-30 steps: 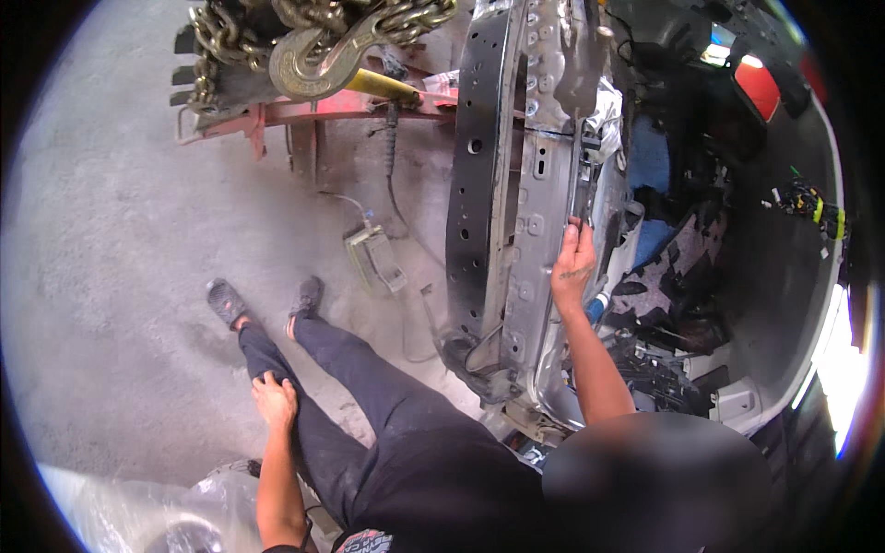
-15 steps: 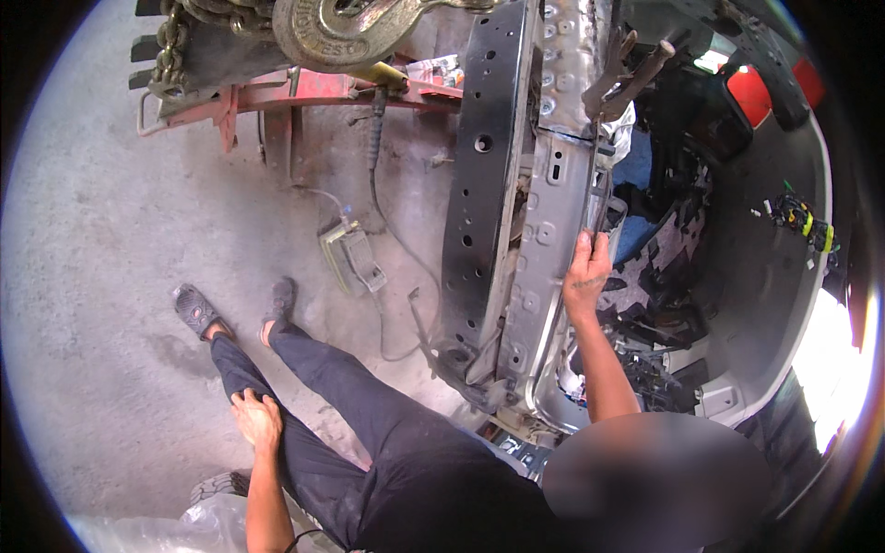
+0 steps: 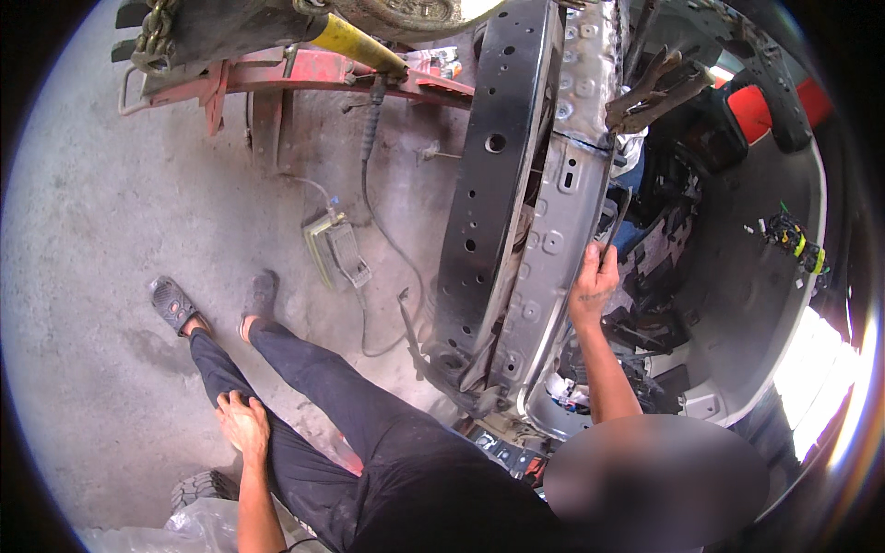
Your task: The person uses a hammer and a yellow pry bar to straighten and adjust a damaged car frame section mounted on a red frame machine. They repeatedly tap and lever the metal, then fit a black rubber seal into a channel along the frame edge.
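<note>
My left hand (image 3: 243, 424) rests on my left trouser leg (image 3: 219, 369) near the knee, fingers laid over the cloth and holding nothing. On the right, my right hand (image 3: 593, 293) is closed around the lower end of a slim dark bar (image 3: 619, 219), whose exact kind I cannot make out. That hand lies along the inner edge of a long grey metal body panel (image 3: 546, 244) dotted with holes and stamped shapes. Farther along the same edge, a rusty clamp-like tool (image 3: 659, 92) sticks out over the vehicle's interior. A black perforated beam (image 3: 493, 147) runs beside the panel.
A red frame (image 3: 323, 72) with a yellow bar (image 3: 350, 41) and a chain (image 3: 155, 37) stands at the far left. A pedal-like box (image 3: 336, 251) and its hose lie on the concrete floor (image 3: 101, 203). Loose wiring (image 3: 793, 244) hangs at the right.
The view has shifted slightly. The dark bar in my right hand now leans more to the right, and the clamp-like tool appears lower and turned. My left hand stays on the leg.
</note>
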The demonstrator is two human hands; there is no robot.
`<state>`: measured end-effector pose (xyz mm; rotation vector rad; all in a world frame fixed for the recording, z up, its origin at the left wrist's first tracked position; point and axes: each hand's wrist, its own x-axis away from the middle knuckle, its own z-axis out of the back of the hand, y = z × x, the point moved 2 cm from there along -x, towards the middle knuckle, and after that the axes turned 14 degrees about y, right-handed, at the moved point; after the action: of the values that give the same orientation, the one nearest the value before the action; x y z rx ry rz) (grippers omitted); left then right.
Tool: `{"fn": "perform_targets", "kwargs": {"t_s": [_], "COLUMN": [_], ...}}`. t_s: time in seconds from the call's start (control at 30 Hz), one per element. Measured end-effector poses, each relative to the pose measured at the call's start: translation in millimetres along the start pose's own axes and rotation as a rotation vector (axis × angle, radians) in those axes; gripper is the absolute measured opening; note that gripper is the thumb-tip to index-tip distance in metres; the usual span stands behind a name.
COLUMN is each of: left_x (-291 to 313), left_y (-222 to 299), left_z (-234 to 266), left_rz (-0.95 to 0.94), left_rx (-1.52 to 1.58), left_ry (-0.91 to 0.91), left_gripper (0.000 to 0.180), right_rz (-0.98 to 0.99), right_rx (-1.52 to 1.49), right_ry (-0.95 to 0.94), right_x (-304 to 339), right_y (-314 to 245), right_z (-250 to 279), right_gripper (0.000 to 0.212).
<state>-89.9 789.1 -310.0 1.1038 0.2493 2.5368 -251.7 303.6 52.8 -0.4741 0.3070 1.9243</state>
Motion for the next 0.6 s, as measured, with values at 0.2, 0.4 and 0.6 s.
{"fn": "perform_targets", "kwargs": {"t_s": [0.2, 0.4, 0.6], "left_x": [-0.5, -2.6, -4.0], "left_y": [4.1, 4.7, 2.2], "left_z": [1.2, 1.5, 0.1], "left_rz": [0.005, -0.01, -0.033], "left_rx": [-0.012, -0.031, -0.018], "left_ry": [0.0, -0.01, -0.002], "left_gripper": [0.037, 0.037, 0.035], "right_rz": [0.069, 0.079, 0.122], "right_rx": [0.006, 0.033, 0.09], "right_ry": [0.027, -0.001, -0.009], "right_x": [-1.5, -3.2, -1.5], "right_y": [0.6, 1.7, 1.9], "right_z": [-1.1, -0.5, -1.6], "right_gripper": [0.028, 0.027, 0.025]}}
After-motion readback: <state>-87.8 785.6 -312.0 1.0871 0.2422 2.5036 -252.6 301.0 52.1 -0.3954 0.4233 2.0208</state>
